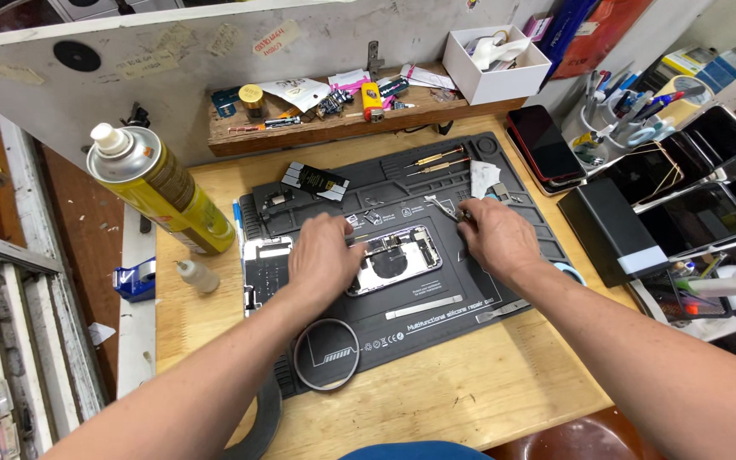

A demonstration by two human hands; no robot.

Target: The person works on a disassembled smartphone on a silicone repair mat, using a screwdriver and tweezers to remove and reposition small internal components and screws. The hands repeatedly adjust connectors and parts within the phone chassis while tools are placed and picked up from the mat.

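Head view: two hands at an opened phone on a repair mat

Head-camera frame shows the right hand (494,238) with its grip closed on metal tweezers (441,207), fingers pinched together around them, the tips pointing toward the far left. The left hand (325,255) lies palm down with fingers spread apart, pressing on the left end of the opened phone (393,260); nothing is clamped in it. The phone, its back off and inner parts bare, lies in the middle of a dark grey silicone mat (436,315) that covers most of the wooden desk (436,392). Just left of the left hand, a second flat phone part (264,264) rests on the mat's left side. A round magnifier ring (326,354) sits at the mat's near edge. Toward the desk's far left corner, a yellow spray can (159,187) lies tilted, with a small white dropper bottle (197,275) near it. Several dark phones (683,187) are stacked beyond the desk's right edge.
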